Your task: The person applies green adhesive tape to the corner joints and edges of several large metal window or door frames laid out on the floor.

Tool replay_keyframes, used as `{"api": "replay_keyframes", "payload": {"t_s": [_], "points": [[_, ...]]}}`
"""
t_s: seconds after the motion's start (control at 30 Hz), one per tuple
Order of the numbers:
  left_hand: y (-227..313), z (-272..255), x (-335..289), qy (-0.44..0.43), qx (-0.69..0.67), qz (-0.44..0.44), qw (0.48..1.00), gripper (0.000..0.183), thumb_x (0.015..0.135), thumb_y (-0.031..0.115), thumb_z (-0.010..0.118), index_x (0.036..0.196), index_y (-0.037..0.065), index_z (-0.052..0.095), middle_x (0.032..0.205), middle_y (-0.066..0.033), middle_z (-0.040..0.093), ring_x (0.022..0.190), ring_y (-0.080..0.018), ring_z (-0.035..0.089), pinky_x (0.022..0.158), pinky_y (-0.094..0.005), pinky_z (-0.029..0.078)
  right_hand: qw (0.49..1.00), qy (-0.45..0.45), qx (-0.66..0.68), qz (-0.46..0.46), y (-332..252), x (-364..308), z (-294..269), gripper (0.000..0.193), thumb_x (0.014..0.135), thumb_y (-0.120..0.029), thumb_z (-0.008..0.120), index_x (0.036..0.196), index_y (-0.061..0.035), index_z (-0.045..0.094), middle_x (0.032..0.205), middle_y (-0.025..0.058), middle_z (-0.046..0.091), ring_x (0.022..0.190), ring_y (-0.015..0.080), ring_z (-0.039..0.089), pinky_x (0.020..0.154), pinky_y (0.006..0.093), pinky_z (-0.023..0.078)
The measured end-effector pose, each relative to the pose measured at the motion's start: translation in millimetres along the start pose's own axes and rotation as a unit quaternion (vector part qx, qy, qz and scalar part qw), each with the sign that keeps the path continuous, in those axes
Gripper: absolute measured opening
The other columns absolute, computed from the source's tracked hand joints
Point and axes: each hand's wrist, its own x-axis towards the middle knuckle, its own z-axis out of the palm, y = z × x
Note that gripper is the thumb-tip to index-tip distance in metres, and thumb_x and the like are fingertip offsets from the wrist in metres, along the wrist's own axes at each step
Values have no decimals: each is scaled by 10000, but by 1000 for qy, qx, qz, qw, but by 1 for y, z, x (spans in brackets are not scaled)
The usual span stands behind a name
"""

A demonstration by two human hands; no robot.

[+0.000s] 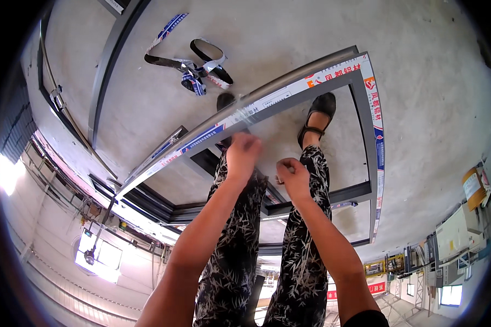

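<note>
A large dark grey metal frame point(360, 192), like a window or door frame, surrounds my legs. Printed protective film point(289, 96) in white, blue and red covers its outer faces. Just inside its far bar hovers my left hand point(244, 157), its fingers curled but smeared by motion. To the right, above the frame's opening and in front of my legs, my right hand point(294, 177) is closed, thumb and fingers drawn together. Whatever it pinches, if anything, is too small to make out. Neither hand visibly touches the frame.
Peeled strips of printed film point(193, 76) lie crumpled on the concrete floor beyond the frame. My dark shoes point(318, 111) stand at the far bar. More dark metal profiles point(106, 71) lie at the left. Equipment and an orange-brown roll point(473, 185) stand at the right.
</note>
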Motion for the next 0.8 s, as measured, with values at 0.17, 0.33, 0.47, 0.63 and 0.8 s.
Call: {"api": "replay_keyframes", "payload": {"t_s": [0.17,0.33,0.47,0.63,0.8], "points": [[65,-29,16,130,151,133,971,175,851,181,543,937,39,599,854,-148,601,781,-318,585,711,-373,454,996,25,-33,-82,29,27,-30,131,813,-93,604,878,20,594,692,45,602,555,102,551,552,239,458],[60,-43,73,166,317,195,913,298,902,301,437,971,63,602,884,-160,613,859,-345,581,792,-434,433,958,85,-229,-150,10,55,-35,181,780,-97,618,927,8,610,776,62,628,652,125,579,632,256,466],[55,-32,118,35,384,69,920,442,925,385,349,976,37,616,958,-192,620,943,-379,562,850,-457,413,985,104,-42,-131,0,64,-36,230,814,-113,619,1014,-4,587,914,60,588,776,140,571,698,256,468],[46,-26,173,-198,255,-136,937,601,891,510,396,1013,-30,631,1053,-196,619,962,-320,584,867,-380,414,985,-36,169,4,-56,-48,17,137,857,-91,548,967,-10,561,966,89,592,818,154,567,782,313,469],[55,4,197,-283,101,-135,944,409,831,380,595,962,-1,665,916,-116,663,821,-185,606,748,-304,450,957,-212,186,68,-87,-153,59,131,899,-68,527,1008,-14,577,918,55,592,786,89,553,670,201,448]]}}
